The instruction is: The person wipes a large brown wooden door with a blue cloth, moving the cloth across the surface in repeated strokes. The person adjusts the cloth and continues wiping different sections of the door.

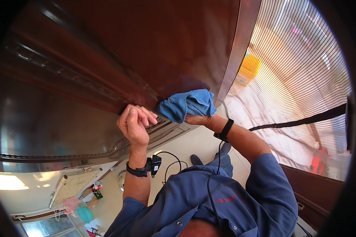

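My right hand (pixel 197 119) holds a folded blue cloth (pixel 187 105) against a glossy dark-brown door panel (pixel 190 44). The cloth hides most of its fingers. To its left, my left hand (pixel 135 124) is loosely curled beside the panel's raised moulding (pixel 139 86), and nothing shows in its fingers. Whether its knuckles touch the door is unclear. A carved decorative strip (pixel 158 125) runs along the surface just below both hands. Each wrist wears a black strap, the left one with a small black device (pixel 155 164) and a cable.
A striped mesh curtain (pixel 284 89) with a dark edge band (pixel 299 118) hangs at the right; a yellow object (pixel 249 66) shows through it. Cables hang before my body. Lower left, a pink item (pixel 71 204), a teal item (pixel 85 214) and small boxes lie near the pale floor.
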The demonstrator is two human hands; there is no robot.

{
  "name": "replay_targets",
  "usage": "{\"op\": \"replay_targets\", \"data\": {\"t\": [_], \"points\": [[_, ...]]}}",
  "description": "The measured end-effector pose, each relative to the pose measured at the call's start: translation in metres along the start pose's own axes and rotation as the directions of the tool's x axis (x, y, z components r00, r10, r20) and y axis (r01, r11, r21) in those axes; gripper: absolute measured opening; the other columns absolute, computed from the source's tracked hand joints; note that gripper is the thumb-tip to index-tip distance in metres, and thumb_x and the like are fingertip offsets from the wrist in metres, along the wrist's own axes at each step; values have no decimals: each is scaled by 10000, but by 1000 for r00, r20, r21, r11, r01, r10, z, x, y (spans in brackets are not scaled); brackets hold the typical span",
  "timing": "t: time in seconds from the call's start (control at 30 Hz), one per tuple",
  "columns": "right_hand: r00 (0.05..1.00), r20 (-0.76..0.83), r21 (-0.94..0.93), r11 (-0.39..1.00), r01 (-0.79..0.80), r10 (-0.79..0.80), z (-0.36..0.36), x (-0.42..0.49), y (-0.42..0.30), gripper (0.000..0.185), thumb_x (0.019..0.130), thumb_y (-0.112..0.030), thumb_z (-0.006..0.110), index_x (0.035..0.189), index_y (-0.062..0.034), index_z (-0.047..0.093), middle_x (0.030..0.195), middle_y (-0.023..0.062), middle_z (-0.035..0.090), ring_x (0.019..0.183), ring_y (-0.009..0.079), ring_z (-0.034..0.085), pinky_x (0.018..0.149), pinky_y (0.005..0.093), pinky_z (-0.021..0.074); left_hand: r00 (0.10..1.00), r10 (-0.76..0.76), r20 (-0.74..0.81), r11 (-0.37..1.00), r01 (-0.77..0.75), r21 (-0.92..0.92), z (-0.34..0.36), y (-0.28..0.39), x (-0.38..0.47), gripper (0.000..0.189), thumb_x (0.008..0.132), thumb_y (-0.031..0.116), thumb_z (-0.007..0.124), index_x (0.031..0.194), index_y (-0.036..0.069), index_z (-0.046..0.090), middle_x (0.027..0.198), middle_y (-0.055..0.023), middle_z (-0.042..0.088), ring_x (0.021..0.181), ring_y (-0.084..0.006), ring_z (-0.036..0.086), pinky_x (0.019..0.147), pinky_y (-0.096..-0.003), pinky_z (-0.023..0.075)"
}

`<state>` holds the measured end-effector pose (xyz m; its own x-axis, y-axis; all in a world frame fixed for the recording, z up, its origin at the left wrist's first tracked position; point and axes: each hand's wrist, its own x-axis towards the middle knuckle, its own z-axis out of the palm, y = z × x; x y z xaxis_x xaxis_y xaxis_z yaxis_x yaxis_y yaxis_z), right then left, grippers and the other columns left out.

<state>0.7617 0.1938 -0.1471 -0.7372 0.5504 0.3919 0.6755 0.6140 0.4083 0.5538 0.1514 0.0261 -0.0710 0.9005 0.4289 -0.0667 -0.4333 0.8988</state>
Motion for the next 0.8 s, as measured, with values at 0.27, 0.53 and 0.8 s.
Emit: {"op": "replay_targets", "data": {"t": [0.27,0.53,0.8], "points": [[998,63,72,997,-21,17,60,-54,-13,505,1057,-399,489,1501,-160,515,1488,76,580,1341,274,571,1173,405,427,1000,-8,-4,1000,8,12,4,0,-1,359,1033,164,443,693,59,491,542,-38,461,494,-195,575,594,-386,566],[940,-270,462,885,-63,207,-36,-3,75,540,976,-397,612,1465,-168,594,1509,111,577,1350,327,577,1167,496,430,1000,0,-12,999,1,55,1,-1,-2,351,1036,198,424,722,61,500,544,-48,458,478,-202,556,587,-411,572],[568,-467,569,722,-394,678,-69,31,93,721,882,-420,712,1507,-101,546,1563,176,498,1447,444,426,1246,563,252,1000,17,-7,999,-17,52,2,1,-1,351,1021,151,433,702,34,522,548,-65,504,495,-185,568,590,-384,578]]}}
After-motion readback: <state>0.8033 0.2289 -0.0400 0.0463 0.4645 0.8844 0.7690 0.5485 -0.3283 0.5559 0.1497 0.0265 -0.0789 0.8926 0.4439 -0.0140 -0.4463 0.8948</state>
